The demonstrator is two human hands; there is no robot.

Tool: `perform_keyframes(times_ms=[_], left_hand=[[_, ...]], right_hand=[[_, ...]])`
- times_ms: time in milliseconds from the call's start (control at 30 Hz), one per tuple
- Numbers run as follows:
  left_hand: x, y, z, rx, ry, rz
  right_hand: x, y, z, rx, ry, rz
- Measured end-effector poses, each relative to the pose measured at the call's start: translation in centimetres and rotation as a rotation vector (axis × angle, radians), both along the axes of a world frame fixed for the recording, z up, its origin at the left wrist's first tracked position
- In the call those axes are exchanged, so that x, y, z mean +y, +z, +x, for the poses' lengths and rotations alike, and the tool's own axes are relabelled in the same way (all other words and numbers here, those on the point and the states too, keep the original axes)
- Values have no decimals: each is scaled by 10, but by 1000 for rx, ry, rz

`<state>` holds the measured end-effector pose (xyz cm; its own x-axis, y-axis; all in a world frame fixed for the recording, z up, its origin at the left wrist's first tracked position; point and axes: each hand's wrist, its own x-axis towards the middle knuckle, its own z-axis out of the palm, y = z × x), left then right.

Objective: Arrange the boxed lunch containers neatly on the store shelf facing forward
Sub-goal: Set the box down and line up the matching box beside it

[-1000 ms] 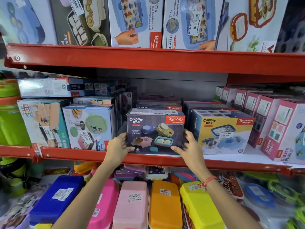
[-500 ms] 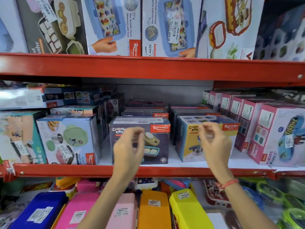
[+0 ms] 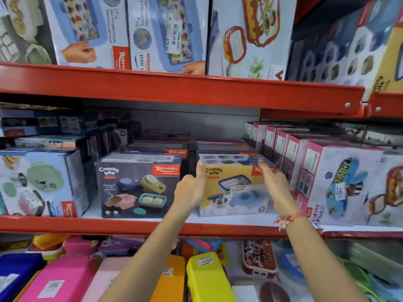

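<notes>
A yellow "Crunchy Bite" lunch box carton [image 3: 234, 194] stands facing forward on the middle shelf [image 3: 109, 225]. My left hand [image 3: 192, 190] touches its upper left corner with the index finger raised along the edge. My right hand [image 3: 277, 188] rests its fingertips on the upper right corner, so the carton sits between both hands. A dark "Crunchy Bite" carton [image 3: 135, 188] stands just to the left, facing forward, apart from my hands. More cartons of the same kind are stacked behind both.
A row of pink "Kidzee Plus" cartons [image 3: 349, 182] presses close on the right. A white carton with a green lunch box picture [image 3: 39, 184] stands at the left. The red upper shelf [image 3: 174, 86] hangs overhead. Coloured plastic lunch boxes [image 3: 207, 277] fill the shelf below.
Both hands have left the dark carton and moved right to the yellow carton's upper corners. The view has shifted right as well.
</notes>
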<state>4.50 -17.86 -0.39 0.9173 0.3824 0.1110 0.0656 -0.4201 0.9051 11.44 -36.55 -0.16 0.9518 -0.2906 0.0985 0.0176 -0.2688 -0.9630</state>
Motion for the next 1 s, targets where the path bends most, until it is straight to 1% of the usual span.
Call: perform_keyframes(times_ms=[33,100,200,300,367,400,433,467,500,533,600,633,700,733,867,1000], left_hand=[[0,-1,2,24,-18,-71],[4,-4,2,7,-16,-154],[16,-11,2,-39,31,-297],[18,-6,-10,-66,10,-353],[18,-2,-14,-96,-27,-414],[17,0,-16,-115,-62,-451],[15,1,-19,-126,-106,-472],[14,0,-21,-125,-148,-475],[14,-2,-23,-128,-186,-489],[14,-5,-24,-135,-223,-492],[18,-15,-24,-166,-288,-421],[21,-21,-22,-176,-312,-365],[25,-33,-19,-190,-358,-250],[25,-39,-17,-198,-367,-204],[21,-59,-5,-236,-274,-106],[16,-69,4,-277,-161,-36]], right_hand=[[-4,0,-2,12,43,36],[-14,0,-8,8,118,94],[-35,-3,-20,-72,309,122],[-58,-6,-33,-196,528,63],[-65,-6,-35,-229,622,-10],[-66,-6,-35,-230,646,-13],[-64,-6,-35,-216,647,46],[-62,-5,-35,-200,626,158],[-61,-5,-34,-195,576,258],[-59,-7,-31,-206,507,303],[-54,-14,-25,-246,391,258],[-52,-18,-23,-277,355,193],[-50,-30,-14,-360,320,71],[-50,-36,-10,-390,331,44],[-41,-55,-5,-404,339,-59],[-30,-74,0,-459,268,-162]])
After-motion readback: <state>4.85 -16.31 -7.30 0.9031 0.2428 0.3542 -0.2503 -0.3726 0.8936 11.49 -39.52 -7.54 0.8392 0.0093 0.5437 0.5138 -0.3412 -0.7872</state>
